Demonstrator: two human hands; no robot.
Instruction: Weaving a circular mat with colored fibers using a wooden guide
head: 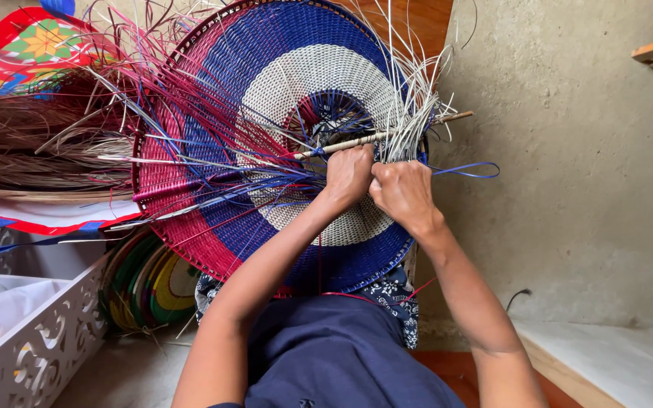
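Floor: grey, bare in the strip at 7 o'clock. At 8 o'clock a white crate with cut-out scrollwork stands on it, holding white cloth. Just beside it, toward 7 o'clock, a stack of woven discs in green, yellow and red leans on edge. At 4 o'clock a pale slab with a wooden edge lies along the wall foot.
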